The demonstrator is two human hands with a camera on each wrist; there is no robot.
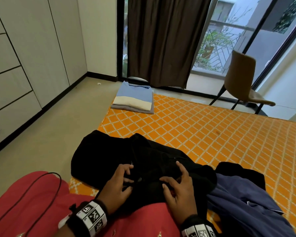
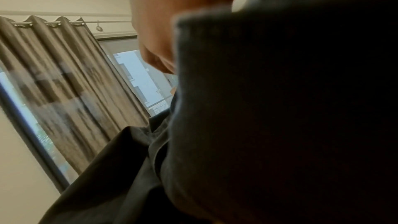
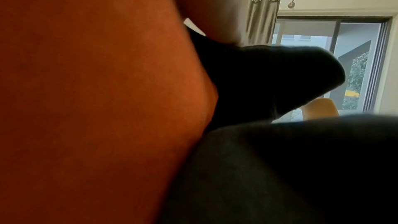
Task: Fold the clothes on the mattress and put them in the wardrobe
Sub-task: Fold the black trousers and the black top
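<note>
A crumpled black shirt (image 1: 106,154) lies on the orange patterned mattress (image 1: 212,130), partly on my lap. Both hands are on its middle. My left hand (image 1: 128,177) has curled fingers pinching the cloth near a small button. Just to the right, my right hand (image 1: 171,175) pinches the same cloth, its forefinger raised. The left wrist view is filled by black shirt cloth (image 2: 280,108) with part of my left hand (image 2: 168,14) above it. Black shirt folds (image 3: 269,74) and my right hand's palm (image 3: 96,83) fill the right wrist view. A navy garment (image 1: 237,194) lies unfolded at my right.
A folded stack (image 1: 133,98) of blue, cream and grey clothes sits at the mattress's far left corner. The closed wardrobe (image 1: 24,57) lines the left wall across bare floor. A brown chair (image 1: 241,82) stands by the glass door; a dark curtain (image 1: 161,40) hangs behind.
</note>
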